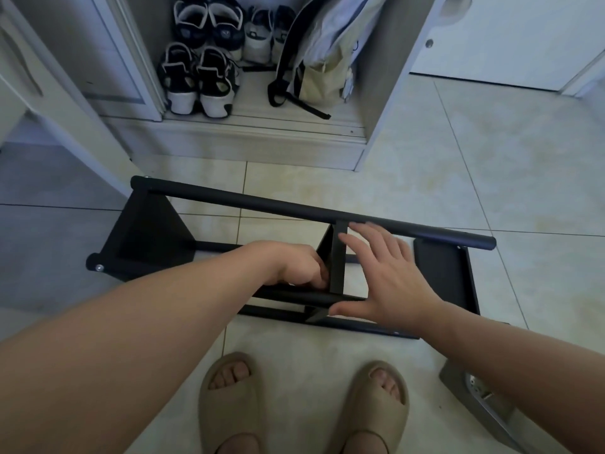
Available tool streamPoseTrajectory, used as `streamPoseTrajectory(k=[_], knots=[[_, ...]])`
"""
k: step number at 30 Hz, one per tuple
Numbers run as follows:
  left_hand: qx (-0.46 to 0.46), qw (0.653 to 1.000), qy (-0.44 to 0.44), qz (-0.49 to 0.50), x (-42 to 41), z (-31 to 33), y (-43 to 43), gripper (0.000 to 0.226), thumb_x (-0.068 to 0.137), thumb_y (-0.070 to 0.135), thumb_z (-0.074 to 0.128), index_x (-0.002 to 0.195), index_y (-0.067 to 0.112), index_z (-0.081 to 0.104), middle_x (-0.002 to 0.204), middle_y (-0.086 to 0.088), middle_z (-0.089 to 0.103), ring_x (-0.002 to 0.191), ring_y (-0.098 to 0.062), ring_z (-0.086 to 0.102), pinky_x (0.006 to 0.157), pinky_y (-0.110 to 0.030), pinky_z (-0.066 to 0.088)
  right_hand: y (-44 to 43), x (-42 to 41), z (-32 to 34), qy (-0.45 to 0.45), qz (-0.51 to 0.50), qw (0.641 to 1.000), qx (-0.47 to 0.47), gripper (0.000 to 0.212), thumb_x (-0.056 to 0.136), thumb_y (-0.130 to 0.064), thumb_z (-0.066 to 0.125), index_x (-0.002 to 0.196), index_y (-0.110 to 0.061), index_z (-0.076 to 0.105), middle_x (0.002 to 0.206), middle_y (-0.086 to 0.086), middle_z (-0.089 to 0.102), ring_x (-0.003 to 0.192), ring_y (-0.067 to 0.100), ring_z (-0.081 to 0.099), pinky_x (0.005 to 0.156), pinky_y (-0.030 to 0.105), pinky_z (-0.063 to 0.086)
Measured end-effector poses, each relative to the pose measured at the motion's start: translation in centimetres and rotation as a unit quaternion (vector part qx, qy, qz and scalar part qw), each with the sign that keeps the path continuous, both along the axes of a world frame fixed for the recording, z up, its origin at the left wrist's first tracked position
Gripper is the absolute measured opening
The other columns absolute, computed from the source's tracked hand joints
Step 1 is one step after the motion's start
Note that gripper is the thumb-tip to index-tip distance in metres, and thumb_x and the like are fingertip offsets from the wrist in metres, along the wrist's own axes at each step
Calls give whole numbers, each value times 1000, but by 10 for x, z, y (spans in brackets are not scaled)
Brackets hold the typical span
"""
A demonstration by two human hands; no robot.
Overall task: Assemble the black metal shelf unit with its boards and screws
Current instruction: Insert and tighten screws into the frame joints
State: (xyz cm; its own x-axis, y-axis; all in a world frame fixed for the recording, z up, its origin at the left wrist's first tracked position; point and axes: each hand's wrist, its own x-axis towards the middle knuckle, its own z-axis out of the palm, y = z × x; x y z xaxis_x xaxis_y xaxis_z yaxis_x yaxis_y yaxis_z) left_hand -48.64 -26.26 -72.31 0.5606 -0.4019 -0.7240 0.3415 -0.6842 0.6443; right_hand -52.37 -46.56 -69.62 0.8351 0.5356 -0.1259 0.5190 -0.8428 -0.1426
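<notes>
The black metal shelf unit [262,204] lies on its side on the tiled floor, long tubes running left to right. It has triangular black boards: one at the left end [144,227], one in the middle [337,260], one at the right end [438,273]. My left hand [294,267] is curled against the middle board just above a lower tube; whether it holds anything is hidden. My right hand [383,276] is spread with straight fingers over the frame beside the middle board, thumb near the lower tube. A screw head [99,267] shows at the left tube end.
An open cabinet [262,126] behind the shelf holds several shoes [199,80] and a beige bag [324,60]. My feet in tan slippers [304,401] stand just in front of the frame. A grey metal object [481,398] lies at lower right. A white door [510,37] is at upper right.
</notes>
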Motion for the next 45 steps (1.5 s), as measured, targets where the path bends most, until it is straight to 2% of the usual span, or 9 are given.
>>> streamPoseTrajectory(k=[3,7,16,21,25,29,34,40,45], knots=[[-4,1000,13,-3,2,-3,3,16,90,13,67,79,24,73,69,12,67,71,-12,57,70,-27,43,3,15,0,16,53,997,-60,122,63,-103,30,161,-35,5,170,2,-14,155,29,-15,123,56,-5],[-27,999,34,1,5,-10,7,14,88,13,65,76,17,73,63,8,64,64,-13,56,68,-26,44,5,30,-9,36,85,991,-99,122,60,-107,20,159,-41,-10,164,1,-33,150,28,-31,120,63,-12],[-102,986,91,93,10,-26,4,15,94,8,60,83,12,69,67,3,73,62,-7,69,58,-17,52,4,32,-17,32,90,992,-79,119,64,-105,20,160,-40,-5,166,3,-27,151,27,-29,120,63,-11],[-154,966,157,138,13,-37,14,9,97,9,61,95,9,70,89,-5,77,85,-13,73,87,-26,54,4,29,-18,29,87,994,-66,116,66,-104,21,160,-40,-2,168,4,-20,153,27,-24,121,63,-10],[-168,964,174,108,14,-44,18,12,97,7,60,100,9,72,104,-4,76,90,-13,73,89,-26,53,4,29,-19,27,91,993,-64,116,67,-103,25,160,-38,3,169,5,-16,154,28,-21,121,64,-7],[-192,953,217,90,17,-48,17,14,96,7,62,95,11,75,98,-7,77,91,-16,73,90,-31,53,4,30,-19,25,95,993,-62,115,68,-102,27,160,-36,6,169,6,-14,155,30,-19,121,64,-7],[-198,946,229,117,22,-55,17,14,94,18,67,83,17,75,81,-1,75,78,-11,70,84,-27,52,5,30,-19,25,96,993,-56,115,69,-101,31,160,-33,14,170,8,-9,156,31,-14,120,65,-5],[-209,943,231,117,24,-55,20,11,95,8,63,99,12,73,94,-6,73,88,-16,68,91,-29,53,6,30,-18,27,96,993,-63,115,69,-100,33,160,-31,18,170,8,-7,156,32,-13,120,67,-3],[-215,950,203,104,24,-55,22,22,92,-1,63,90,17,76,88,-1,76,80,-12,72,77,-25,55,7,29,-17,26,97,993,-64,113,70,-100,30,159,-32,17,170,9,-5,156,33,-11,120,66,-3]])
